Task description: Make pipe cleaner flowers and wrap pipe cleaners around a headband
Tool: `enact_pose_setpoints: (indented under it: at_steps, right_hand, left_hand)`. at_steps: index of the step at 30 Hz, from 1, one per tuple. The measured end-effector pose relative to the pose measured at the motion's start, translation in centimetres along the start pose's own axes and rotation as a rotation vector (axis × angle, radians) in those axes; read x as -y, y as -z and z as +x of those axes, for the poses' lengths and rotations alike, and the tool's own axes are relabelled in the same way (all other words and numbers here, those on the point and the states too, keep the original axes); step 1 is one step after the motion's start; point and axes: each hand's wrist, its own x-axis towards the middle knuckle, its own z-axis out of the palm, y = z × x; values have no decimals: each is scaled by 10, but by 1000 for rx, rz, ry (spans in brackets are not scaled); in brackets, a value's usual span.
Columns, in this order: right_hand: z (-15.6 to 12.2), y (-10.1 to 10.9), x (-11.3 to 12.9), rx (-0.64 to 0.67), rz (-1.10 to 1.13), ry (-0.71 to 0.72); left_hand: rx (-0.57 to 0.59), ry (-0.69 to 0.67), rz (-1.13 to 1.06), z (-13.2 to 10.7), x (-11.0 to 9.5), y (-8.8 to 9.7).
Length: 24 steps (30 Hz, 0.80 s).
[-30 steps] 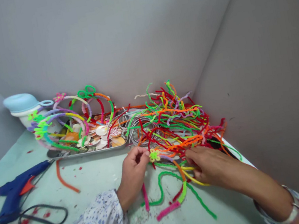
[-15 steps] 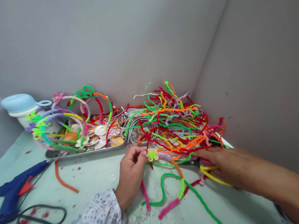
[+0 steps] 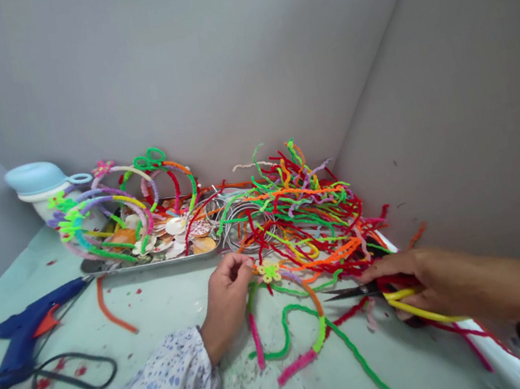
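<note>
My left hand [image 3: 230, 297] pinches a pipe-cleaner headband [image 3: 316, 308] near its yellow-green flower [image 3: 269, 271]. The band curves down in purple, orange, green and pink, and its other end hangs below my fingers. My right hand [image 3: 421, 280] is closed around scissors [image 3: 357, 291] with dark blades and yellow and red handles. Their blades point left toward the band, apart from it. Between my hands a long green pipe cleaner [image 3: 345, 334] lies curled on the table, partly behind the band.
A big heap of coloured pipe cleaners [image 3: 312, 205] and wire coils [image 3: 240, 225] lies behind my hands. To its left a metal tray [image 3: 151, 264] holds shells and decorated headbands [image 3: 113, 203]. A blue glue gun [image 3: 34, 315] with a cord and a white bottle with blue lid [image 3: 38, 178] stand left.
My right hand has moved right with the scissors, and their blades now show more fully. The headband in my left hand has shifted slightly to the right.
</note>
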Motion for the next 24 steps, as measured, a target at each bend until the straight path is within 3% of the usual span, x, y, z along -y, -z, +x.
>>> enact_pose_setpoints:
  at_steps: [1,2,5,17,24]
  right_hand:
    - [0,5,3,181,53,-20]
    - [0,10,5,267,97,-36]
    - [4,19,14,333,181,-1]
    - [26,-15,57,-70,54,238]
    - [36,-31,63,-141,20,300]
  left_hand:
    - [-6,-1,0,0,1,0]
    - [-11,-4,1,0,1,0]
    - [-8,-7,-5,0,1,0]
    - [104,59,-126,-16,-17,-7]
    - [170,99,-196,-26,-27,-12]
